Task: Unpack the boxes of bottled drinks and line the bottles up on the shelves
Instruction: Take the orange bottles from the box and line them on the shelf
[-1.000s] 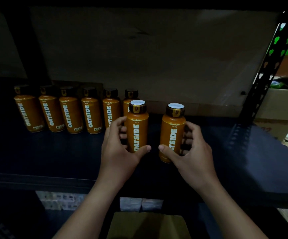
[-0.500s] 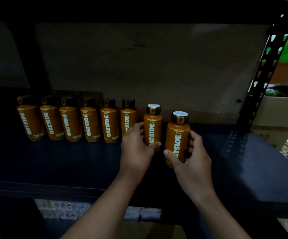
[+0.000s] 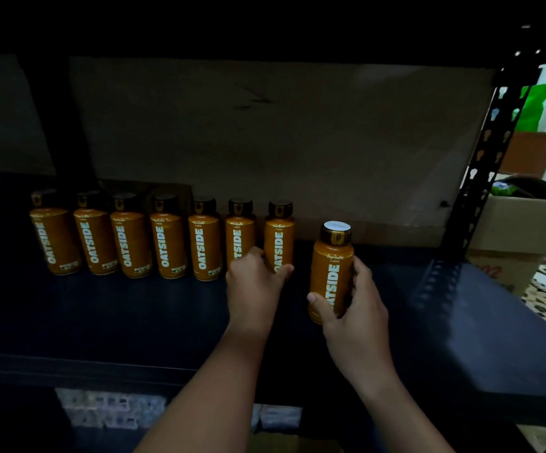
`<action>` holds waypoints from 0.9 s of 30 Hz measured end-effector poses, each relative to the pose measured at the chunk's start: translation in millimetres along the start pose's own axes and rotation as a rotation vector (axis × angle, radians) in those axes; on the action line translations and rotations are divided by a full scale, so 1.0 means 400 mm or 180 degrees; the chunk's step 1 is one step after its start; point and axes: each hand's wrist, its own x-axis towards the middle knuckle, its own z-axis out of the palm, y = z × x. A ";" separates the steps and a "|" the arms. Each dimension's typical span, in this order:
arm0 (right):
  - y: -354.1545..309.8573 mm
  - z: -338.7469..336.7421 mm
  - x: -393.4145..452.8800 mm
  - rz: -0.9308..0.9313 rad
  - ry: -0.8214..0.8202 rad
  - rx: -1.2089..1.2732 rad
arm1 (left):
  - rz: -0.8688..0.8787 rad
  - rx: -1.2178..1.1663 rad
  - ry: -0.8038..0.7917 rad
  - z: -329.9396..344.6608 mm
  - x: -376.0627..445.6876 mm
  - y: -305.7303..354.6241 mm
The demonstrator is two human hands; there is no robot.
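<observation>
Gripping the seventh bottle (image 3: 279, 238), now pushed back into the row, the left hand (image 3: 254, 282) leaves the right hand (image 3: 353, 305) clasping the eighth bottle (image 3: 330, 273) forward, bare shelf (image 3: 461, 322) rightward.

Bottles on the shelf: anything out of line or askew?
One: the bottle in the right hand stands forward of the back row, apart from it. The left hand grips the row's end bottle. All upright.

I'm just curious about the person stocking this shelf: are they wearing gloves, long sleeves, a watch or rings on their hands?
Nothing is worn as far as the view shows. The left hand and right hand are bare, with no gloves. Both forearms are uncovered down to the bottom edge of the picture, so no sleeves show. No watch, bracelet or ring is visible, though the light is dim.
</observation>
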 end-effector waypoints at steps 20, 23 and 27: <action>-0.048 0.120 0.155 0.0500 -0.0204 -0.0491 | -0.0077 -0.0016 0.0005 -0.007 -0.001 0.002; -0.037 0.128 0.154 0.0557 -0.0186 -0.0588 | -0.0052 -0.0017 0.0033 -0.007 -0.002 0.002; -0.030 0.127 0.148 0.0583 -0.0232 -0.0845 | -0.0116 0.0011 0.0031 -0.008 -0.003 0.004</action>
